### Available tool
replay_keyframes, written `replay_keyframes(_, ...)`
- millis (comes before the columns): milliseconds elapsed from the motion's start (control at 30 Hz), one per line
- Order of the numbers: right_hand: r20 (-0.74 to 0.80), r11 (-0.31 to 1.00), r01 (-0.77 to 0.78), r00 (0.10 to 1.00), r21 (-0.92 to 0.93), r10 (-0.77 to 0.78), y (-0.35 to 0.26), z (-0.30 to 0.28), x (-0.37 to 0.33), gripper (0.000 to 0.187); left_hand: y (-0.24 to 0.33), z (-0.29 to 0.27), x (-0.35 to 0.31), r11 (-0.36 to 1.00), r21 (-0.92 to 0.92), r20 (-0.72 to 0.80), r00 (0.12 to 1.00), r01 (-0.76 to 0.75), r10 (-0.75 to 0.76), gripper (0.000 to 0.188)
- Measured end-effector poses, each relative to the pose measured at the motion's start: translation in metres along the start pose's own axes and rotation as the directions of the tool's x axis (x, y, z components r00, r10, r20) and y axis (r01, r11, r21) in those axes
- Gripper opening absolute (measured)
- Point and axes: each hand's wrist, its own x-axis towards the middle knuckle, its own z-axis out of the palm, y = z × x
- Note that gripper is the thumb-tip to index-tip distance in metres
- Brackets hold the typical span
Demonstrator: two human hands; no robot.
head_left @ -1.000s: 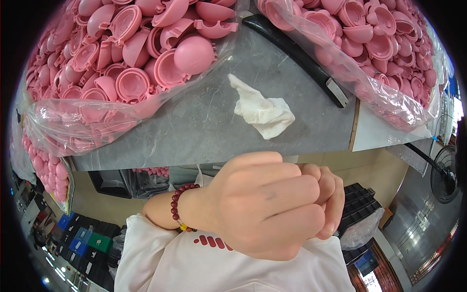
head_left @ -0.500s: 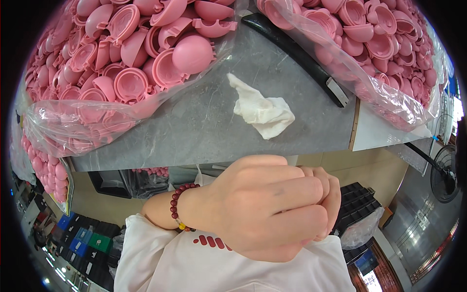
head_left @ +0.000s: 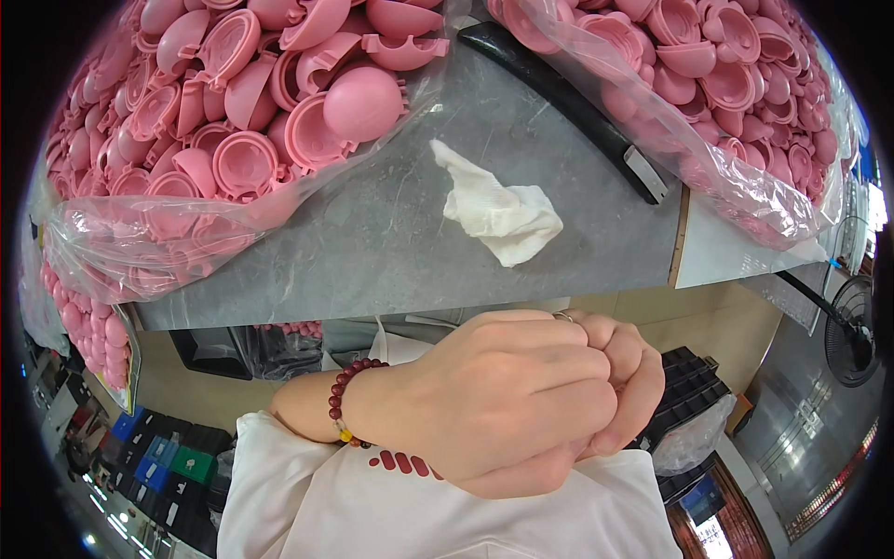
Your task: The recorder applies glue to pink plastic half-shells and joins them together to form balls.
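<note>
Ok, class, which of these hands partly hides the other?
The left hand, beaded bracelet at its wrist: its back covers most of the right hand.

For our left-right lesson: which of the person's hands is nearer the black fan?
Right: the right hand is left of the fan; the left hand is farther left.

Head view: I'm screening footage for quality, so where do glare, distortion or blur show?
Head view: glare streaks the left plastic bag; head view: black corners, with fisheye bowing near the rim; head view: the left hand shows no obvious motion blur.
</note>
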Motion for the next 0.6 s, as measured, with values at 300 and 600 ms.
replay_keyframes(300, 0.479, 0.385, 0.548, 0.836, -0.743, -0.266, -0.026, -0.02, 0.024, 0.017, 0.014, -0.009, -0.005, 0.718, -0.498, 0.213, 0.871, 0.486, -0.442, 0.025)
replay_keyframes(600, 0.862, 0.019, 0.868, 0.49, -0.496, 0.128, -0.072, -0.025, 0.048, 0.032, 0.011, -0.018, -0.004, 0.441, -0.588, 0.538, 0.735, 0.678, -0.412, 0.033)
